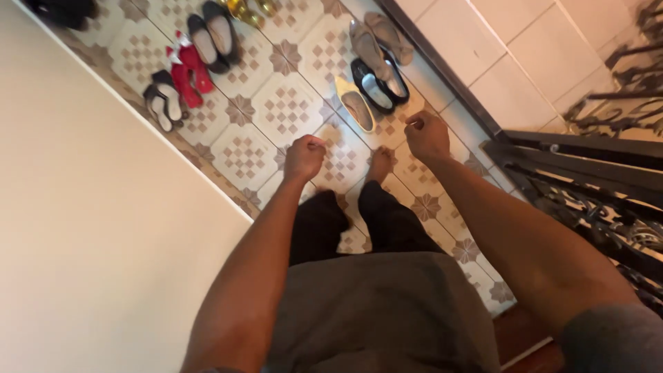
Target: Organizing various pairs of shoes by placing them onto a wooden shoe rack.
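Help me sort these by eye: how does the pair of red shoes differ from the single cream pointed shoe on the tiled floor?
The pair of red shoes lies by the cream wall, far from both hands; the single cream pointed shoe lies near the right hand. The red ones are a close-set pair with white trim; the cream one is plain and alone. Both rest on the patterned tiled floor.

two hands (304,157), three black shoes (378,84), two red shoes (188,69)

No packages, labels, signs or screens in view.
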